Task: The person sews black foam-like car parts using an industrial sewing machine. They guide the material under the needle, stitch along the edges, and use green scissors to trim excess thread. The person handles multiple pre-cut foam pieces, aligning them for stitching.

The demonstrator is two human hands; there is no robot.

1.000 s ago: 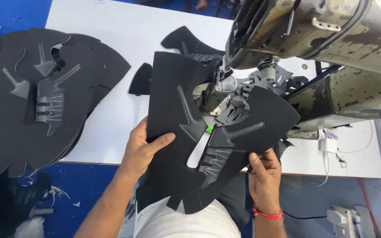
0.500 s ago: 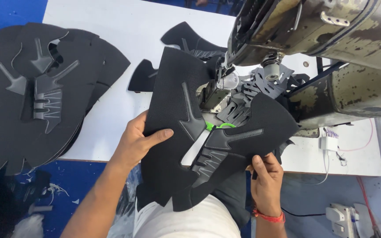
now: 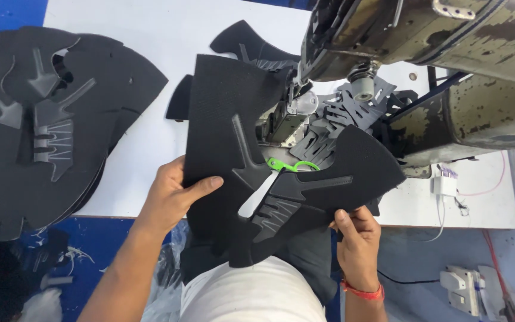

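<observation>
- Black, mesh-textured fabric makes up the shoe upper panel [image 3: 233, 137], a flat V-shaped cut piece with grey overlay strips; it lies in front of the sewing machine [image 3: 424, 53], partly over the near edge of the table [image 3: 150, 36].
- One wing runs long from the machine's needle area back toward the person; the other wing points out to the right, below the machine's arm.
- The left hand [image 3: 171, 194] grips the left wing's edge, thumb on top, fingers underneath.
- The right hand [image 3: 359, 235] is closed on the right wing's lower edge, pinching it.
- A green thread snip [image 3: 290, 165] lies just in front of the machine, in the panel's notch.
- A stack of similar black panels [image 3: 49, 125] sits well left of the machine.
</observation>
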